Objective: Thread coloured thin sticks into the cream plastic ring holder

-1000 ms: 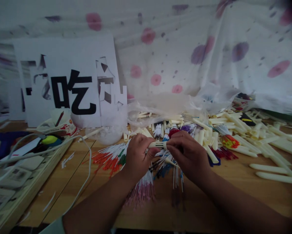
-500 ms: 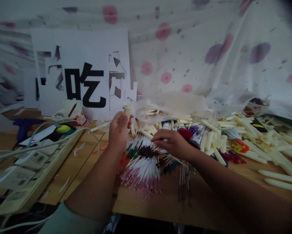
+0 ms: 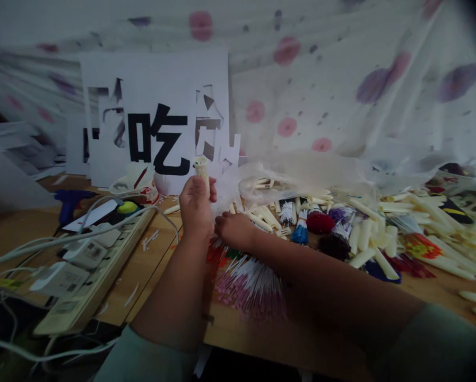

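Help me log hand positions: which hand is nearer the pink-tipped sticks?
Right. The right hand is just beyond the pink-tipped sticks; the left hand is farther off, raised to their left.

tube (image 3: 201,168): smooth plastic | tabletop (image 3: 241,338): smooth wood | power strip (image 3: 108,271): matt plastic | sleeve (image 3: 150,353): matt cloth

Left hand (image 3: 197,207) hides the lower end of the cream tube (image 3: 201,168); whatever right hand (image 3: 235,232) touches — can't tell. Right forearm (image 3: 321,268) covers some pink-tipped sticks (image 3: 251,289). Left sleeve (image 3: 142,355) cut off by bottom edge — print on white plugs (image 3: 65,280) unreadable.
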`<move>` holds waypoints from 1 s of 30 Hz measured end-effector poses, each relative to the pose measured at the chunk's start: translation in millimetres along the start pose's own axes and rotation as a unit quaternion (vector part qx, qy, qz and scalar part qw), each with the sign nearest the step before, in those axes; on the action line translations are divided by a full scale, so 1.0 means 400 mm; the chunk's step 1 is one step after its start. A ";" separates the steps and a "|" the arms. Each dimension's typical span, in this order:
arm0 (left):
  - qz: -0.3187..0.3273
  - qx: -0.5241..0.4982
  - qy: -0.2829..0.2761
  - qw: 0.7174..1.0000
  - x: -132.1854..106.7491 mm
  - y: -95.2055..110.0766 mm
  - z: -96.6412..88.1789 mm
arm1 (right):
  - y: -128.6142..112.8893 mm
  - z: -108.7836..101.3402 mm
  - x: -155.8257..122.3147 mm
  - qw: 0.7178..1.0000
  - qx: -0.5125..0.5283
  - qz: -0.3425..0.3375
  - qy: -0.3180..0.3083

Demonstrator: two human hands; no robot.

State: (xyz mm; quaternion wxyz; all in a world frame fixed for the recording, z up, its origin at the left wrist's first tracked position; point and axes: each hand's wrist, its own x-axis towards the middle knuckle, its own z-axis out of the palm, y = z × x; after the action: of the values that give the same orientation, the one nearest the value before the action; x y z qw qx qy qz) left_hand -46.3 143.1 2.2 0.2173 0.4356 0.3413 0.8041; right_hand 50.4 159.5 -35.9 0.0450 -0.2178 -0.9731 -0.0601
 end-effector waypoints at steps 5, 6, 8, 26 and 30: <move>-0.011 0.001 0.005 1.000 -0.015 0.018 0.008 | 0.045 -0.069 -0.139 0.998 0.007 0.053 0.018; -0.020 0.014 0.010 1.000 -0.027 0.021 0.015 | 0.057 -0.076 -0.179 0.997 0.025 0.074 0.021; -0.057 0.050 0.011 0.997 -0.063 0.024 0.038 | 0.080 -0.080 -0.258 0.984 0.096 0.135 0.065; -0.366 -0.047 -0.120 0.922 -0.231 -0.004 0.148 | 0.054 -0.077 -0.398 0.848 0.431 0.242 0.191; -0.348 -0.020 -0.191 0.918 -0.243 -0.014 0.139 | 0.079 -0.085 -0.405 0.774 0.491 0.275 0.292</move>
State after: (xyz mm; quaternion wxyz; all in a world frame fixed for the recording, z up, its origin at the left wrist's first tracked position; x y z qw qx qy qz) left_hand 52.5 104.0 -34.1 0.5531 0.4298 0.4073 0.5861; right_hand 212.0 115.4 -17.6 0.4423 -0.3962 -0.7093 0.3798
